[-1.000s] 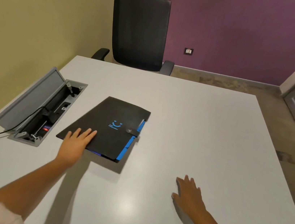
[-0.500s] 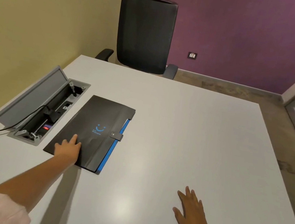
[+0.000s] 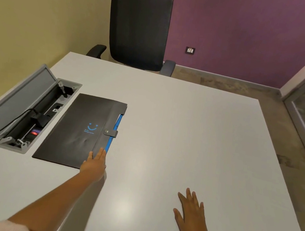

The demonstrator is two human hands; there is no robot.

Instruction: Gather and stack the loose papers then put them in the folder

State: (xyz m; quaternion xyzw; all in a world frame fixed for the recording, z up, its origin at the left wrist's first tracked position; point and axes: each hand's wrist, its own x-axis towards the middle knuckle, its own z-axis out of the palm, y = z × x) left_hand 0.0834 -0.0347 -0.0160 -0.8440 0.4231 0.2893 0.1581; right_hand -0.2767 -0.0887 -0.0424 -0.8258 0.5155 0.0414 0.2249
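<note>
Folder [image 3: 81,130] snapped shut, no loose papers seen; left hand [image 3: 95,163] flat at its near corner, right hand [image 3: 191,212] open right of it.

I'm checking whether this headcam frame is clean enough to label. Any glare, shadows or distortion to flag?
Head view: a soft glare patch sits on the white table between the arms; the left hand and forearm cast a faint shadow to their right; wide-angle bowing tilts the chair and walls; the black folder stays readable, its small print blurred; the right hand looks sharp.
</note>
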